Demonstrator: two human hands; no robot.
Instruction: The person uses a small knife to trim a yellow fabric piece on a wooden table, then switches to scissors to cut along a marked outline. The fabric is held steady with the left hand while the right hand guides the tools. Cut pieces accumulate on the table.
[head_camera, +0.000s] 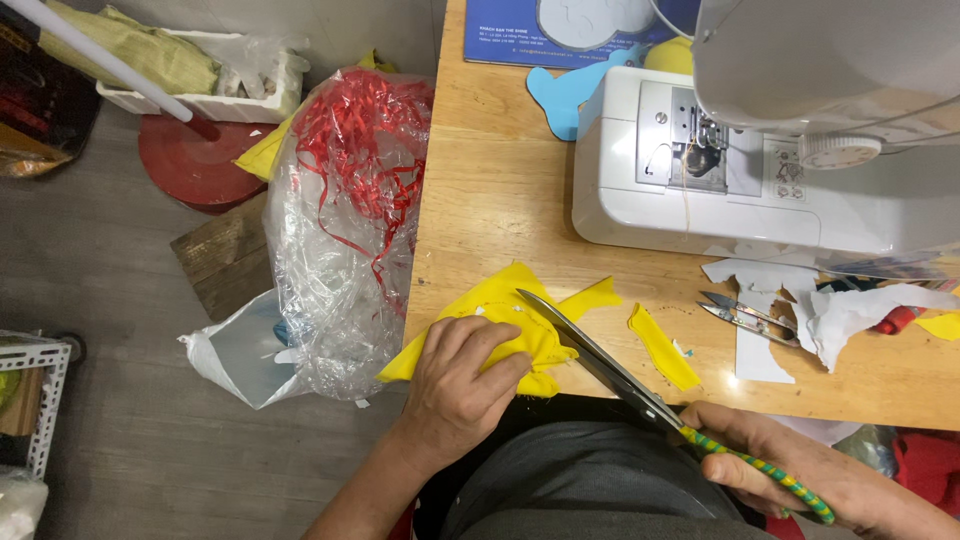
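Note:
My left hand (462, 375) presses flat on a piece of yellow fabric (500, 300) at the near edge of the wooden table (500, 170). My right hand (790, 470) grips large scissors (600, 365) by handles wrapped in green and yellow cord. The open blades reach up and left into the yellow fabric, right beside the fingers of my left hand. A cut yellow strip (662, 347) lies loose just right of the blades.
A white sewing machine (760, 150) stands at the back right. Small thread snips (748, 318) and white paper scraps (850, 310) lie to the right. A blue cut-out shape (560, 92) sits behind. On the floor to the left, a clear plastic bag with red strips (345, 200).

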